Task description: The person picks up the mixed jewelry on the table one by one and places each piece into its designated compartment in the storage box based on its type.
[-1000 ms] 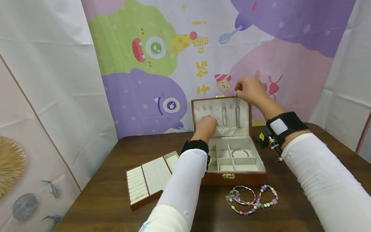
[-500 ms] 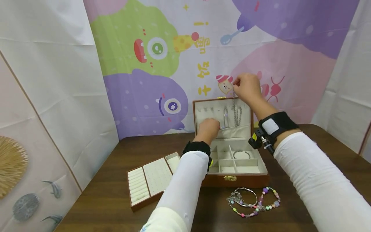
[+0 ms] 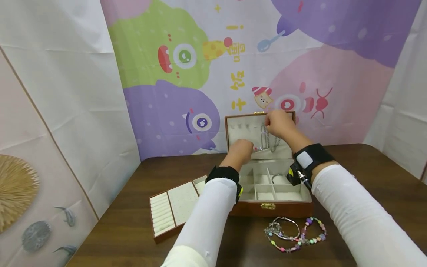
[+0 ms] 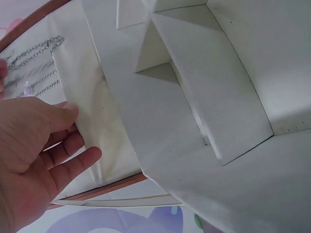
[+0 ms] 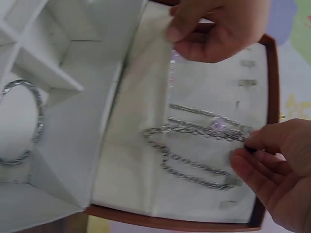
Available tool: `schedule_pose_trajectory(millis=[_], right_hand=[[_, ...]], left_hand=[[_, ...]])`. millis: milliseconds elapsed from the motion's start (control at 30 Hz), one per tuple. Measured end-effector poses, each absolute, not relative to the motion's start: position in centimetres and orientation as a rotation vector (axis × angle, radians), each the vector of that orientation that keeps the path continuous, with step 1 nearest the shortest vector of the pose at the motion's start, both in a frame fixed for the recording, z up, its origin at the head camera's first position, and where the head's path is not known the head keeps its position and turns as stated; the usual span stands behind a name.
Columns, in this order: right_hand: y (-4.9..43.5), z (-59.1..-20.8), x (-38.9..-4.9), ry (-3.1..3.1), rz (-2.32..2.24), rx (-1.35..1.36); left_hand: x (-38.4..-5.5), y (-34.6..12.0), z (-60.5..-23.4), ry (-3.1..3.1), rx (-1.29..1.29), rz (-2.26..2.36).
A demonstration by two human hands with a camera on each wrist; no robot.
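Observation:
My right hand [image 3: 279, 124] pinches a silver chain necklace [image 5: 190, 130] against the jewelry box's raised lid. From the fingertips the chain runs down to the fabric pocket [image 5: 133, 145] and loops back up to a small tab on the lid. Beside it hangs a thinner chain with a lilac bead [image 5: 218, 124]. My left hand [image 3: 241, 150] pinches the upper edge of that pocket between thumb and forefinger, its other fingers loosely bent in the left wrist view. The brown jewelry box [image 3: 277, 210] stands open beneath both hands.
A bangle [image 5: 39, 114] lies in one box compartment. On the table before the box are a silver bangle [image 3: 298, 226] and a colorful bead bracelet [image 3: 287, 249], overlapping. The removed tray [image 3: 181, 202], with ring rolls, lies to the left, partly behind my left sleeve. A printed curtain hangs behind.
My right hand rose slightly with the chain's end above the lid, moved left, then came down against the lid's inner face. My left hand stays at the pocket.

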State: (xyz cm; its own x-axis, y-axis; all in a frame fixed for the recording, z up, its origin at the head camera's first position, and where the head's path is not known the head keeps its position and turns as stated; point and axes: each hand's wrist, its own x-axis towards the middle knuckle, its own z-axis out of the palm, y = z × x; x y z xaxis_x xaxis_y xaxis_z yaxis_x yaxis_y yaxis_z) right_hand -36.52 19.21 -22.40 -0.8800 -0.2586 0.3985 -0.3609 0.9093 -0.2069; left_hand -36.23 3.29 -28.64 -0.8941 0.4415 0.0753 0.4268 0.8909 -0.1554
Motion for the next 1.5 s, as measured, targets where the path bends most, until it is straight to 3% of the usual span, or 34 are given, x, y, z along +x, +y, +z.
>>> schedule_pose_trajectory(millis=[400, 767, 1500], right_hand=[[20.7, -24.4, -37.0, -2.800, 0.341, 0.656], [21.2, -25.3, -35.4, -3.426, 0.467, 0.533], [23.1, -23.9, -34.2, -3.276, 0.575, 0.653]], left_hand=[[-36.2, 3.2, -28.4, -2.963, -0.694, 0.190], [-35.6, 3.3, -28.4, -2.975, -0.719, 0.209], [-35.9, 2.9, -28.0, -3.010, -0.704, 0.141]])
